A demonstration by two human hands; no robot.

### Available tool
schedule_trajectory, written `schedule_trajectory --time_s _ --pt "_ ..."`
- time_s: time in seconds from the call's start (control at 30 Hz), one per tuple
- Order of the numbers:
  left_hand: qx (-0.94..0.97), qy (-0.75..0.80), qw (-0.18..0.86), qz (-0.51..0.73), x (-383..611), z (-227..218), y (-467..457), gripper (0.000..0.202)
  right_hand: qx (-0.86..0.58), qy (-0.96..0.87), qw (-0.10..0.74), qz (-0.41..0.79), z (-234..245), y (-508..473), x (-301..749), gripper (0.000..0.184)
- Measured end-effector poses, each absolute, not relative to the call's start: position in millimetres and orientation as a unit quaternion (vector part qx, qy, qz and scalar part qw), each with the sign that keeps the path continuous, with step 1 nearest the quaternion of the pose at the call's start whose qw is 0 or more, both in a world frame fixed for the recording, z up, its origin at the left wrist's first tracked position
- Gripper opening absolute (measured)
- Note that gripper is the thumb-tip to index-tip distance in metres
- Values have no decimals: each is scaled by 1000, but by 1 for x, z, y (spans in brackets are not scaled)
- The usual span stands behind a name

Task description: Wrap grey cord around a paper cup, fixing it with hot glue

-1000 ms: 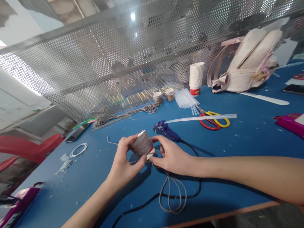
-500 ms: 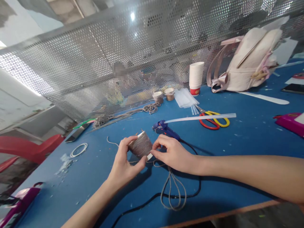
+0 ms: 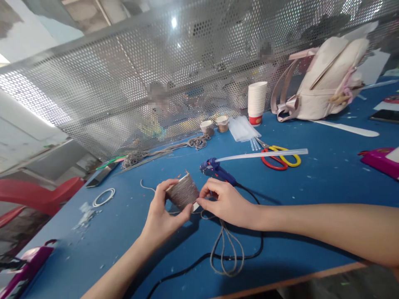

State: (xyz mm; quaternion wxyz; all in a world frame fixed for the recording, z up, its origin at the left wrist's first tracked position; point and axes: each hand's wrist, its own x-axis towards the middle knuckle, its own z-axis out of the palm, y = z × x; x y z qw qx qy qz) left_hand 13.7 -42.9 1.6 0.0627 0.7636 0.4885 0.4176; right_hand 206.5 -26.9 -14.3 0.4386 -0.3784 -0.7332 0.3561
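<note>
My left hand (image 3: 162,211) grips a small paper cup (image 3: 183,193) wound with grey cord, thumb below and fingers on the far side. The cup lies tilted in the grasp, and white paper shows at both ends. Against the cup's right edge, my right hand (image 3: 229,204) has thumb and fingertips pinched together, apparently on the cord (image 3: 230,274). Loose loops of that cord lie on the table below this hand. Just beyond the right hand lies a blue hot glue gun (image 3: 218,171) with a long clear glue stick (image 3: 262,155) protruding from it.
Red-and-yellow scissors (image 3: 276,160), clear bags (image 3: 243,128), stacked paper cups (image 3: 257,104) and a pale backpack (image 3: 330,83) are toward the back right. Two wrapped cups (image 3: 222,123) and tangled cord (image 3: 135,158) lie along the perforated screen (image 3: 124,95). A black cable (image 3: 187,270) crosses the near table.
The wrapped cup has shifted and turned very slightly to the left in my left hand. My right hand stays pinched at its edge, nearly still.
</note>
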Motion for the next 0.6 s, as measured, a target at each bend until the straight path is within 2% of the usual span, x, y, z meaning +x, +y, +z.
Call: schedule_trajectory --time_s 0.2,0.3,0.43,0.5,0.6 --pt "752 488 55 440 10 3 -39 42 -352 -755 447 326 -9 -34 210 8" --pt "720 502 62 475 6 4 -34 39 -250 -849 429 180 -4 -45 215 16" --pt "668 528 85 517 3 4 -27 43 -131 -927 349 -43 4 -51 223 28" --pt "656 528 94 531 3 4 -25 43 -133 -929 338 -67 4 -45 229 30" --pt "649 525 95 542 1 3 -22 42 -196 -912 359 -28 -4 -29 241 34"
